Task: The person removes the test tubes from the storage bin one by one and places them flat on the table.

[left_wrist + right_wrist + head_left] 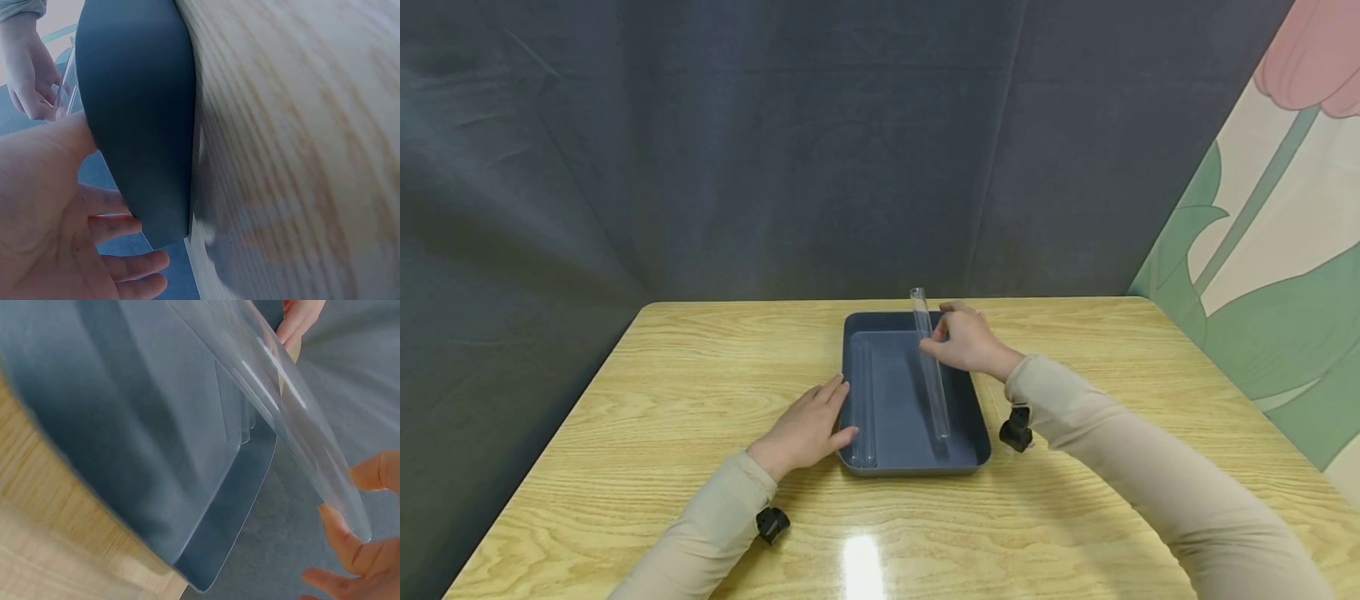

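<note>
My right hand [964, 340] pinches a clear test tube [934, 387] between thumb and fingers near its upper end. The tube hangs tilted over the right half of a dark blue-grey tray [895, 472], its lower end above the tray floor. Along the tray's left wall lie clear test tubes [862, 408], side by side, their rounded ends [244, 434] showing in the right wrist view. My left hand [808, 423] rests at the tray's left rim with fingers extended and the thumb reaching over the edge; the left wrist view shows it close against the tray wall [137, 119].
The tray stands on a light wood-grain table [722, 375]. Something clear [997, 400] lies on the table just right of the tray, partly covered by the right forearm. Dark cloth [820, 150] hangs behind, and a flower-patterned panel [1285, 275] stands at right.
</note>
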A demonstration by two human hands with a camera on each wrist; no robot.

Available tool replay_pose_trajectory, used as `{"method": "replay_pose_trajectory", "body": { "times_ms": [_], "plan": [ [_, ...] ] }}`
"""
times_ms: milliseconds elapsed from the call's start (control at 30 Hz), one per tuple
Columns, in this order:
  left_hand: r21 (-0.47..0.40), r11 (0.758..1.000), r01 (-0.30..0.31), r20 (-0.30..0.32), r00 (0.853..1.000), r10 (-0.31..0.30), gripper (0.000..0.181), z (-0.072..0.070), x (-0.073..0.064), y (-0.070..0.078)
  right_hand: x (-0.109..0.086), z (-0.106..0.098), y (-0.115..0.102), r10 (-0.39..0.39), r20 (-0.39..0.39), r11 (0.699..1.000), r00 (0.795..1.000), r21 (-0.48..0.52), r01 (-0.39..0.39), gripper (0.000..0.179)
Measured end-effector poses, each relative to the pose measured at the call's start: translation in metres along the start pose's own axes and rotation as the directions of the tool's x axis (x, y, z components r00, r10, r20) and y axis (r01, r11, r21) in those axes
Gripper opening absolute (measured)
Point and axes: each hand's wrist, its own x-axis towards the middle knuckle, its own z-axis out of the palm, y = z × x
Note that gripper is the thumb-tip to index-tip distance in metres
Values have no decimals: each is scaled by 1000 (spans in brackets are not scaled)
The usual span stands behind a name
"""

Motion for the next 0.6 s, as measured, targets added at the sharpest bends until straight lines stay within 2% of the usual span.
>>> {"method": "replay_pose_trajectory", "body": {
  "times_ms": [600],
  "plan": [
    [9, 1000, 9, 10, 1000, -9, 68, 0, 1, 0, -6, -12, 11, 5, -1, 1000, 1000, 1, -5, 30]
  ]
}}
